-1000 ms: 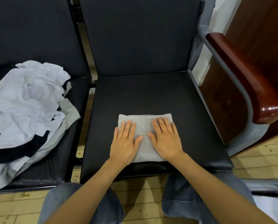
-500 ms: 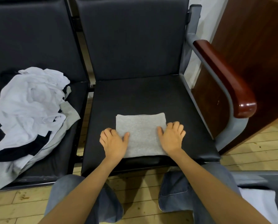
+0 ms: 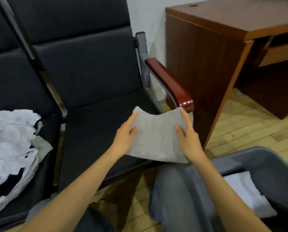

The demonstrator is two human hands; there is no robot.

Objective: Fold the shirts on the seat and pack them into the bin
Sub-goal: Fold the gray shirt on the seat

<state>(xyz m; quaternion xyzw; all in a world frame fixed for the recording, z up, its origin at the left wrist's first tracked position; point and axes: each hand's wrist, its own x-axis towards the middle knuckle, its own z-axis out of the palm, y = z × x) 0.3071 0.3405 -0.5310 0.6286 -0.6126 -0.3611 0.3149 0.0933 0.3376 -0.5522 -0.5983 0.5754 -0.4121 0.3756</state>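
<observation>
A folded grey shirt [image 3: 156, 136] hangs in the air above the front right corner of the black seat [image 3: 96, 134]. My left hand [image 3: 125, 136] grips its left edge, thumb on top. My right hand [image 3: 187, 136] grips its right edge the same way. The shirt sags in the middle between them. A dark grey bin [image 3: 273, 166] stands on the floor at the lower right, with a folded white shirt [image 3: 247, 193] lying inside. A heap of unfolded white, black and grey shirts [image 3: 11, 148] lies on the seat to the left.
A red-brown wooden armrest [image 3: 170, 84] rises just behind the held shirt. A brown wooden desk [image 3: 215, 52] stands to the right of the chair. My knees in jeans [image 3: 173, 190] are below the shirt, over a wooden floor.
Both hands took the folded grey shirt by its sides, lifted it off the seat and carried it right. The view swung right, bringing the bin and desk into sight.
</observation>
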